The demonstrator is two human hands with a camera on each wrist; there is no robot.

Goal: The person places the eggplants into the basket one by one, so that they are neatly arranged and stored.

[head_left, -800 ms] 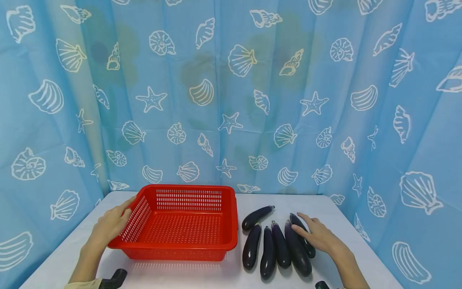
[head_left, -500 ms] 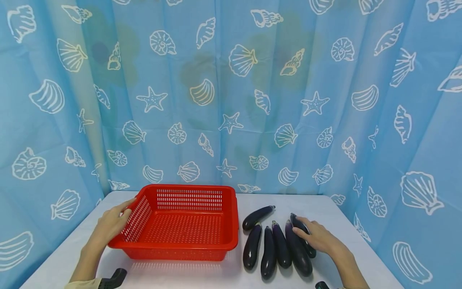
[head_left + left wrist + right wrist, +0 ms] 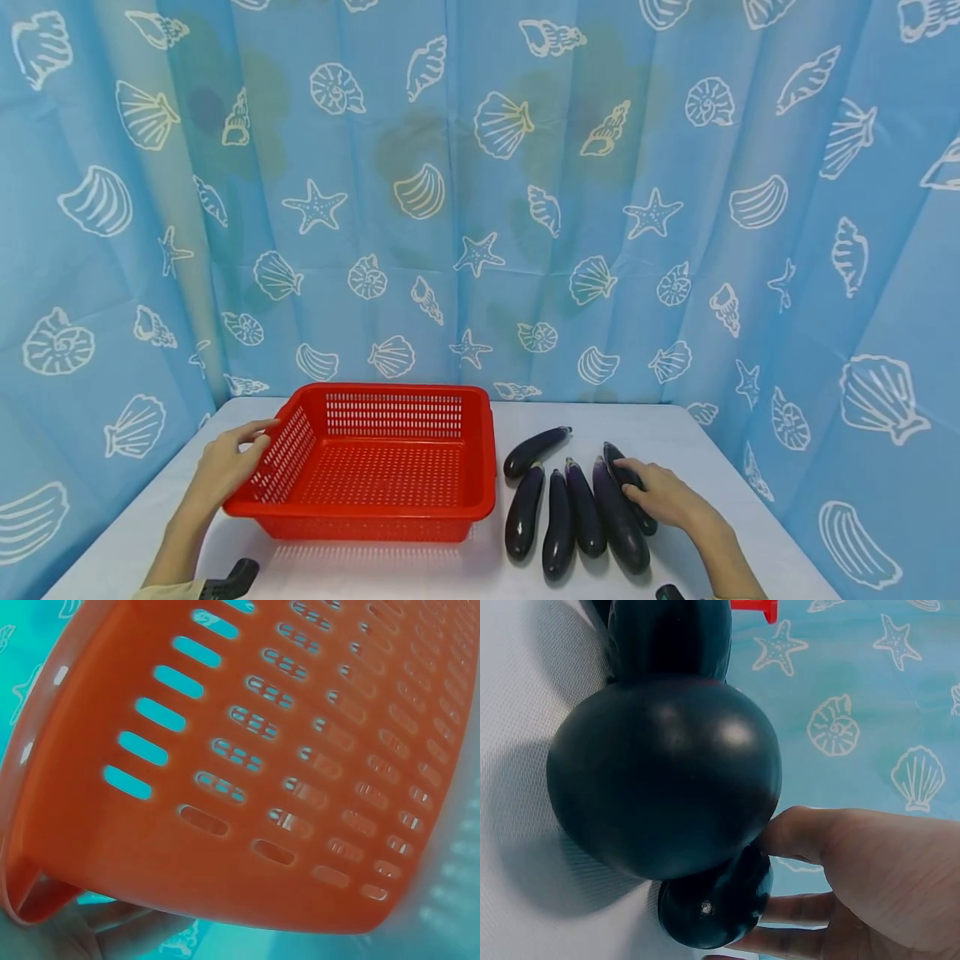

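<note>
My left hand (image 3: 227,462) is at the left side of a red plastic basket (image 3: 360,527), its fingers reaching loosely to the rim. From the left wrist, those fingers (image 3: 139,930) show outside the slotted wall, below the rim. On the right, my right hand (image 3: 662,493) holds the rightmost eggplant (image 3: 646,520) about its middle. Its thumb (image 3: 791,832) lies on the near side and the other fingers on the far side, as the right wrist view shows. A thicker eggplant (image 3: 622,537) lies right against the held one.
Left of these lie several more dark eggplants, among them a middle one (image 3: 557,533) and a slanted one (image 3: 534,451) behind. All rest on a white table (image 3: 382,575). A blue shell-print curtain (image 3: 480,317) surrounds the table at the back and sides.
My right hand has slid slightly toward me along the rightmost eggplant, its thumb drawing in beside it. My left fingers have loosened a little at the basket rim. Basket and eggplants stay put.
</note>
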